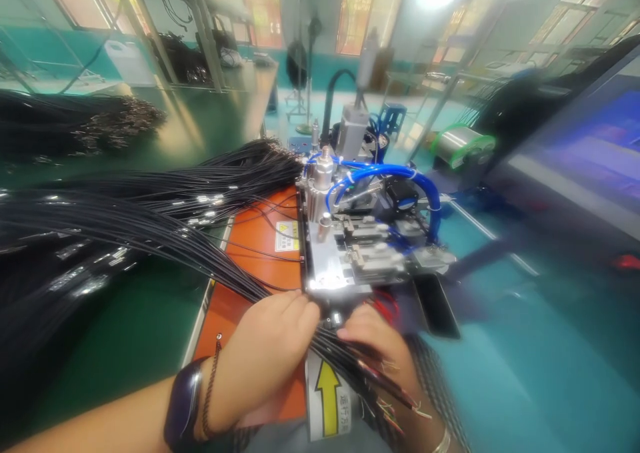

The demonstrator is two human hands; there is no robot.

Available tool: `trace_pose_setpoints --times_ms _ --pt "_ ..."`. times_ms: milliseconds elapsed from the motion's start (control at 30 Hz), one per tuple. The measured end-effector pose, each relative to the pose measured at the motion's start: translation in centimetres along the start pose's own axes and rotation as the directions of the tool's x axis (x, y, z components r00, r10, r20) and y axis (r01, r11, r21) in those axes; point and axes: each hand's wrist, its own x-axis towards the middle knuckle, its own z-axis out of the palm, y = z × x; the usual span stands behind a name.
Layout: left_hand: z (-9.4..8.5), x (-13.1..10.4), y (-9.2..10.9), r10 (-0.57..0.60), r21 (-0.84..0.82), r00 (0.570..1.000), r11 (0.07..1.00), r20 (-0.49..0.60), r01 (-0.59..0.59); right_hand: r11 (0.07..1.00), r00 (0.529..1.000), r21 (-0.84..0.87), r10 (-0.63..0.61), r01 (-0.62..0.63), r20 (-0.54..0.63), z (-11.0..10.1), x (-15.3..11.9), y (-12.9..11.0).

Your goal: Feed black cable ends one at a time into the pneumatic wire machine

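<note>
My left hand (280, 333) is closed over a bundle of black cables (240, 283) that runs in from the left. Past that hand the cables' stripped ends, with thin coloured wires (387, 409), spread below my right hand (377, 339). The right hand's fingers are curled beside a small metal fitting at the machine's front edge; whatever they hold is hidden. Just beyond both hands stands a metal machine (333, 269) with clamps and blue air hoses (395, 171). A few single black cables lead across its orange panel (260, 233) to its left edge.
More black cable bundles (215, 179) lie to the left, and another (115, 123) rests on the green table. A dark phone-like slab (437, 306) is right of the machine. Behind are a wire spool with green flanges (463, 146) and a blue stool (393, 116).
</note>
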Motion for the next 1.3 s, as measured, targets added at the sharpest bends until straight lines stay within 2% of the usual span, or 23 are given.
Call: trace_pose_setpoints --times_ms 100,167,233,300,367,433,500,567,633,700,733,800,900,967,1067,1133,1233,1300 --pt "-0.2 0.1 0.1 0.021 0.041 1.000 0.999 0.011 -0.021 0.996 0.996 -0.031 0.088 -0.089 -0.020 -0.3 0.2 -0.2" --pt "-0.2 0.0 0.2 0.026 0.065 1.000 0.998 0.013 -0.027 0.994 0.992 -0.021 0.112 -0.111 0.064 -0.7 0.3 -0.5" --pt "-0.1 0.0 0.2 0.027 0.066 1.000 0.997 -0.011 -0.026 0.996 0.979 -0.003 0.090 -0.091 0.183 -1.1 0.3 -0.8" --pt "0.1 0.0 0.1 0.023 0.059 0.999 0.998 -0.040 -0.020 0.998 0.969 -0.004 0.054 -0.055 0.241 -1.3 0.3 -0.9" --pt "0.3 0.0 -0.1 0.028 0.061 0.997 0.998 -0.070 -0.024 0.999 0.981 -0.033 0.047 -0.042 0.186 -1.0 0.3 -0.8" --pt "0.1 0.0 -0.1 0.038 0.079 0.996 0.996 -0.076 -0.032 0.995 0.997 -0.088 0.053 -0.048 0.057 -0.5 0.4 -0.5" --pt "-0.2 0.0 0.1 0.076 0.093 0.996 0.993 -0.053 -0.070 0.983 0.992 -0.159 0.077 -0.092 -0.097 0.0 0.6 -0.3" --pt "-0.6 0.0 0.5 0.122 0.090 0.992 0.989 -0.018 -0.120 0.972 0.982 -0.201 0.085 -0.119 -0.171 0.4 1.0 -0.3" --pt "-0.7 0.0 0.9 0.135 0.074 0.990 0.988 0.026 -0.137 0.975 0.990 -0.201 0.066 -0.090 -0.123 0.6 1.3 -0.5" --pt "-0.6 0.0 1.1 0.094 0.049 0.990 0.994 0.106 -0.100 0.982 0.998 -0.184 0.034 -0.044 -0.056 0.8 1.5 -0.7" --pt "-0.5 0.1 1.1 0.075 0.033 0.985 0.996 0.156 -0.081 0.983 0.998 -0.177 0.037 -0.047 -0.056 0.9 1.5 -0.7" --pt "-0.4 0.2 1.0 0.068 0.014 0.975 0.997 0.210 -0.073 0.978 0.986 -0.166 0.101 -0.123 -0.132 1.1 1.4 -0.7" --pt "-0.5 0.2 0.6 0.175 0.011 0.973 0.984 0.153 -0.179 0.952 0.939 -0.136 0.234 -0.274 -0.253 1.4 1.1 -0.4" --pt "-0.4 0.2 0.5 0.231 0.025 0.965 0.971 0.123 -0.236 0.932 0.912 -0.121 0.297 -0.341 -0.284 1.5 1.1 -0.3" --pt "0.2 -0.1 0.4 0.214 0.059 0.970 0.973 0.113 -0.221 0.918 0.897 -0.116 0.332 -0.378 -0.294 1.6 1.2 -0.4" --pt "0.8 -0.3 0.4 0.196 0.069 0.980 0.978 0.041 -0.198 0.931 0.912 -0.123 0.300 -0.344 -0.281 1.7 1.2 -0.4" --pt "1.6 -0.5 0.2 0.188 0.045 0.978 0.982 -0.089 -0.184 0.968 0.958 -0.132 0.181 -0.214 -0.223 1.8 1.2 -0.4" --pt "1.7 -0.6 0.1 0.174 0.031 0.983 0.985 -0.064 -0.172 0.982 0.979 -0.133 0.109 -0.133 -0.171 1.8 1.0 -0.3"
